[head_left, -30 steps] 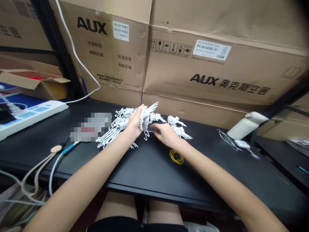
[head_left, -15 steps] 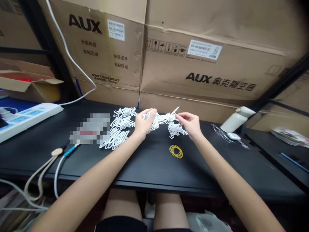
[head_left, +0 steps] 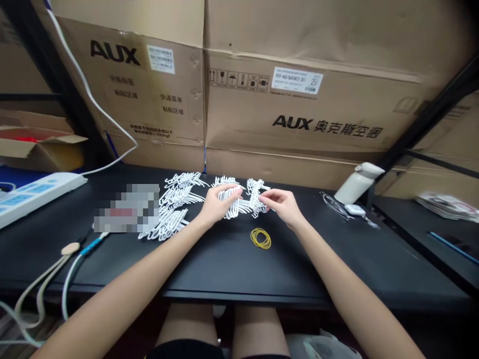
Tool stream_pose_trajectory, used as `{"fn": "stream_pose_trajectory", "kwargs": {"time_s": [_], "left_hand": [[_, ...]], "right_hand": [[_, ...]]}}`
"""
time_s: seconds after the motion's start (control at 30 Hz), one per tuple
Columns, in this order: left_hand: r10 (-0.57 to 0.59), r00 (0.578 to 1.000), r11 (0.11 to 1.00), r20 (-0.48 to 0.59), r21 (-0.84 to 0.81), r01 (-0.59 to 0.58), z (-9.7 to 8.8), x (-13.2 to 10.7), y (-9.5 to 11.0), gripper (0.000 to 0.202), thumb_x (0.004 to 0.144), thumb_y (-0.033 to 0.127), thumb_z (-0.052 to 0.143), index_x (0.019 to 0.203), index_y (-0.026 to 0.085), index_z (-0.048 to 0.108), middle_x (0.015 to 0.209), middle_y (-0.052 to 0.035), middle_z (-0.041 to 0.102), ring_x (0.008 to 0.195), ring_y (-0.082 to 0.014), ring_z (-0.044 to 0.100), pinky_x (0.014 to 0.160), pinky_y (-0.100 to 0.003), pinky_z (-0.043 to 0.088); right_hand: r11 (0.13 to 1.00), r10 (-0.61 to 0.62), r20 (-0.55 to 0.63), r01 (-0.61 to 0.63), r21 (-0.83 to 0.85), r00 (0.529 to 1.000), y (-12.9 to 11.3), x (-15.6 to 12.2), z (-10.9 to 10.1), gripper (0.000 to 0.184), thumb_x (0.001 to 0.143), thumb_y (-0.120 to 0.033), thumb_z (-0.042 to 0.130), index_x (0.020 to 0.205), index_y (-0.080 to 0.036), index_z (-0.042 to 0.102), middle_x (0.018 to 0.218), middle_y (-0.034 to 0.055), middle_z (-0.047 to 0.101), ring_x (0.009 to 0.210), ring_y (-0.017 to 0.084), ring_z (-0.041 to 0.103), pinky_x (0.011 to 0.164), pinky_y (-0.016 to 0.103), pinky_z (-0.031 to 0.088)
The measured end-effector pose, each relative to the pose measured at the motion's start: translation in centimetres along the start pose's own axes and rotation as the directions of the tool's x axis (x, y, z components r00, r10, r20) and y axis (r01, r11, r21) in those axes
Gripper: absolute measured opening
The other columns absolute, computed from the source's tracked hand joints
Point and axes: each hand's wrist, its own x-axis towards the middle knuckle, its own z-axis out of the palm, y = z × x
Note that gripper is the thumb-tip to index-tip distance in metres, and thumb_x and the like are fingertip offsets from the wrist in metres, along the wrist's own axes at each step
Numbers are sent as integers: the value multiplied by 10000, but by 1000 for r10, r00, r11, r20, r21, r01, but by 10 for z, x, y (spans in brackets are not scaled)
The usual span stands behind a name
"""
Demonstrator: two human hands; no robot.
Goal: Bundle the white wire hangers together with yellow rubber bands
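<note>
My left hand (head_left: 219,202) is wrapped around a bunch of white wire hooks (head_left: 229,202), their bent ends side by side. The thumb lies across the top. At the right end of this bunch, my right hand (head_left: 282,205) pinches a white hook (head_left: 266,207) between thumb and fingertips; its exact outline is hard to make out. Left of my hands lie several rows of similar hooks (head_left: 174,196), and more hooks (head_left: 255,185) lie just behind. A small heap of yellow rubber bands (head_left: 260,239) rests on the black table (head_left: 228,269) in front of my hands.
Large cardboard boxes (head_left: 239,112) stand along the back. A white bottle (head_left: 359,183), a clear-wrapped item and a small white case (head_left: 355,210) sit at the right. To the left are a power strip (head_left: 41,192), cables and a blurred-out item (head_left: 129,208).
My right hand has come down and slightly left; the hook that stuck up by its fingertips no longer does. My left hand still grips its bunch, now a little lower. The view has shifted.
</note>
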Motion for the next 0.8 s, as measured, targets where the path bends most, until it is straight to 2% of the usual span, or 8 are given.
{"fn": "stream_pose_trajectory", "kwargs": {"time_s": [0.13,0.4,0.57,0.8], "left_hand": [[-33,999,999,9,21,33,2,-2,1,357,757,454,634,918,139,690,761,-79,732,843,-236,671,944,-388,422],[-44,999,999,-16,-16,44,3,-1,-6,374,744,471,642,916,144,700,781,-77,729,846,-237,664,874,-365,463],[-73,997,995,-26,-68,71,4,-1,-9,383,734,483,648,911,148,704,783,-78,727,828,-229,659,810,-342,486],[-130,990,983,-46,-132,123,3,0,-14,424,727,495,645,948,138,705,838,-95,727,795,-220,659,765,-337,500]], "right_hand": [[1000,4,53,-6,24,999,-2,-4,6,294,644,-421,743,722,-141,694,657,31,629,567,131,541,534,284,510],[1000,11,40,-11,-1,999,-7,-5,4,318,631,-441,739,707,-135,693,592,15,605,515,117,529,530,283,503],[1000,5,35,-4,-11,999,-6,-5,7,312,627,-437,739,700,-137,697,618,24,623,524,121,537,522,282,506],[1000,-5,-7,5,11,1000,-9,-6,4,259,622,-373,757,696,-132,701,601,22,624,505,115,527,514,274,484]]}}
